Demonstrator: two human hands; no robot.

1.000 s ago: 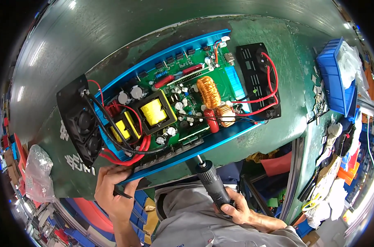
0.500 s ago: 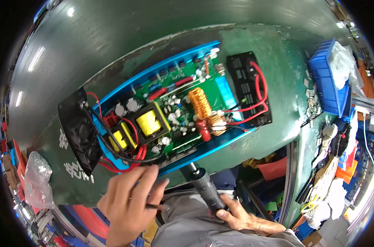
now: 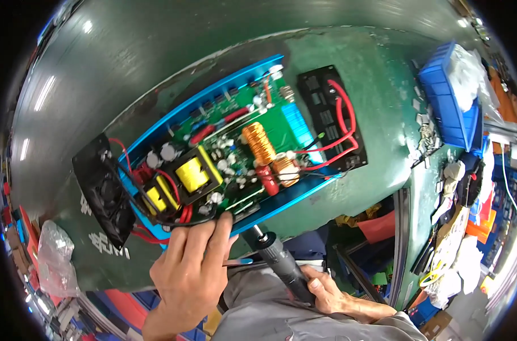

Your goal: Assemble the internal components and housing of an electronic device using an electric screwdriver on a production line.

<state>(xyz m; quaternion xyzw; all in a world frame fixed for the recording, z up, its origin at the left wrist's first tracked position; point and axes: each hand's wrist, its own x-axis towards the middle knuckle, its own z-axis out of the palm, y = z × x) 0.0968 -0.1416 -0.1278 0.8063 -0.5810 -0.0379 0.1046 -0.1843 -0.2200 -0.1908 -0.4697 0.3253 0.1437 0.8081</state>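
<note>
A blue metal case [image 3: 301,206] lies tilted on the green bench, with a green circuit board [image 3: 278,122] inside carrying yellow transformers [image 3: 191,174] and copper coils [image 3: 258,143]. My left hand [image 3: 193,267] hooks its fingers over the case's near wall, by the black and red wires. A slim tool with a light-blue end [image 3: 238,262] sticks out from that hand; its kind is unclear. My right hand [image 3: 327,292] is wrapped round a black electric screwdriver [image 3: 284,261], its bit pointing up at the near wall. The bit's tip is hidden.
A black fan panel [image 3: 105,193] hangs by wires at the case's left end; a black end panel [image 3: 332,119] with red leads lies right. A blue bin [image 3: 449,102] and loose metal parts [image 3: 426,136] are at the far right. A plastic bag [image 3: 56,258] lies left.
My left hand has come up from below, and its fingers now reach over the near wall of the case. The case and panels appear shifted slightly left. The screwdriver stays near the wall.
</note>
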